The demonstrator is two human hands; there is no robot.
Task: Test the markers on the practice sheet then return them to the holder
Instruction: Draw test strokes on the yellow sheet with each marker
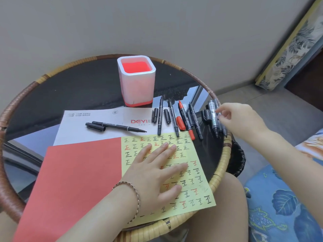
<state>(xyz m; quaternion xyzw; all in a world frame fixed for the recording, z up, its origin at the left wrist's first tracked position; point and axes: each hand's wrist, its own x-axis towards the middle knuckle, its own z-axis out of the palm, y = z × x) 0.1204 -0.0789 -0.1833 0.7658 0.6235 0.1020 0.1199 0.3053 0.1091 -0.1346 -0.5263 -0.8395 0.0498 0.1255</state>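
A yellow practice sheet (192, 186) covered in black and red characters lies at the table's near right, pressed flat by my left hand (157, 170), fingers spread. A white holder (137, 82) with a red inside stands empty at the back. Several uncapped markers lie in a row between them: black ones (160, 117), a red marker (186, 119), and thick grey markers (214, 117) at the right rim. Loose caps (167, 116) lie among them. My right hand (236, 117) touches the grey markers with its fingertips, not closed around any. One black marker (120, 126) and its cap lie on the white paper.
A red sheet (75, 180) and a white printed sheet (97, 123) overlap left of the yellow one. The round dark glass table has a raised wicker rim (220, 175). My knees and a blue patterned cushion (283, 206) are at the lower right.
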